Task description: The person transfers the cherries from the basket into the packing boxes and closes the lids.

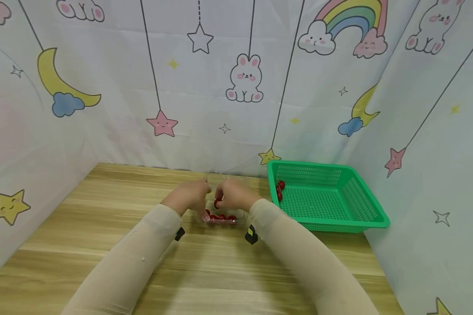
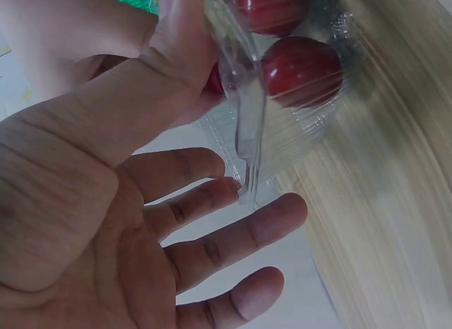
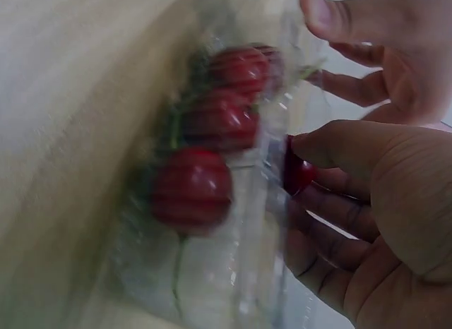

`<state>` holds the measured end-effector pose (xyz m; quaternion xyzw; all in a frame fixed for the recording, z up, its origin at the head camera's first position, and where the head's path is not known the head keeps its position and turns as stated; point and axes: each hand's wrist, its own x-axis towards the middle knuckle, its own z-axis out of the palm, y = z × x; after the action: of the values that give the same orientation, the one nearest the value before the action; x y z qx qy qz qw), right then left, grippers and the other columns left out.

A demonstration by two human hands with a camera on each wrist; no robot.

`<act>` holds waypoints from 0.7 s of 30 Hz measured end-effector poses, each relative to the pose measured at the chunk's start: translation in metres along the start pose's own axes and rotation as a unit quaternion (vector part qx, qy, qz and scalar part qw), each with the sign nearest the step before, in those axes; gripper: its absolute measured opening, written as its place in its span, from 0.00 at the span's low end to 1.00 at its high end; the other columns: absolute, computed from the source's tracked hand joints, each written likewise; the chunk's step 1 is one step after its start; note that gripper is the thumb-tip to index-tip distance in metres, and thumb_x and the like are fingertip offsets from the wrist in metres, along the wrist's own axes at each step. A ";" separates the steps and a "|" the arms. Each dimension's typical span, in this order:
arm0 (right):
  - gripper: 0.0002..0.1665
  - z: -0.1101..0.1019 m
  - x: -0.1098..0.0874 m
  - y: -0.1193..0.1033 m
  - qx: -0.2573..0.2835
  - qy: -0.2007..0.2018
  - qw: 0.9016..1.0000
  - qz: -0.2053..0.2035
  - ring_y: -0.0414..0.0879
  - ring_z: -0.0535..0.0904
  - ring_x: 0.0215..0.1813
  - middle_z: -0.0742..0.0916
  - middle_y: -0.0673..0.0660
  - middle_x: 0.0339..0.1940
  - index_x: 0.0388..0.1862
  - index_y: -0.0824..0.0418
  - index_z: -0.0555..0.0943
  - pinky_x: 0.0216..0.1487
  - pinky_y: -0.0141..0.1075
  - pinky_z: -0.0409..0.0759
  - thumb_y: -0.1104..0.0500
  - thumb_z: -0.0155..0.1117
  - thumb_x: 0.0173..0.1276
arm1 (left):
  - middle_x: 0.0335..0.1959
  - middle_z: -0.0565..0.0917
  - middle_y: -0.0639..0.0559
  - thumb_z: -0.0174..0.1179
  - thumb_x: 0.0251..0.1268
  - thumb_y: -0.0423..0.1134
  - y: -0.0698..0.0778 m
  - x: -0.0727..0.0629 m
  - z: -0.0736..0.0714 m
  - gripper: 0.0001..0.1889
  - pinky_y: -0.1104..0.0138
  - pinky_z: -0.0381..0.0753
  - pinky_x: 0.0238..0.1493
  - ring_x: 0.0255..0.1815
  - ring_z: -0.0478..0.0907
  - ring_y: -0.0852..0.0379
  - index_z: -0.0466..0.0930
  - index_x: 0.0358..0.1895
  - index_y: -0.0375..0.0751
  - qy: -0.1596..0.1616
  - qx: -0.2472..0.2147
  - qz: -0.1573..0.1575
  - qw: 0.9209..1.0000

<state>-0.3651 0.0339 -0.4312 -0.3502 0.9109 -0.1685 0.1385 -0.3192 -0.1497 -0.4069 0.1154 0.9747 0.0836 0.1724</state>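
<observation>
A wooden worktop [image 1: 205, 275] lies below, and a printed curtain [image 1: 205, 87] behind, the left grip [image 1: 189, 195], spread fairly wide against a clear box [image 1: 222, 222] of cherries [image 1: 231, 218]. The right grip [image 1: 238, 194] pinches one cherry [image 1: 217, 203], a green basket [image 1: 331, 225] to its right.

Long cream sleeves [image 1: 135, 258], small black block [image 1: 180, 234] at left wrist, yellow-marked black block [image 1: 251, 235] at right wrist

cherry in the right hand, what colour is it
Dark red; the cherry in the right hand shows best in the right wrist view.
</observation>
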 end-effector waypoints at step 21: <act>0.07 0.010 -0.002 0.000 0.068 0.014 0.997 -0.018 0.42 0.88 0.38 0.95 0.54 0.41 0.44 0.59 0.93 0.45 0.36 0.89 0.61 0.71 0.84 | 0.94 0.57 0.32 0.92 0.53 0.54 0.000 -0.001 0.001 0.54 0.39 0.83 0.78 0.84 0.75 0.32 0.77 0.83 0.40 0.003 -0.006 0.006 1.000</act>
<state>-0.3600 0.0332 -0.4405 -0.3535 0.8928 -0.2379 0.1462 -0.3179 -0.1500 -0.4074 0.1199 0.9740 0.0903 0.1698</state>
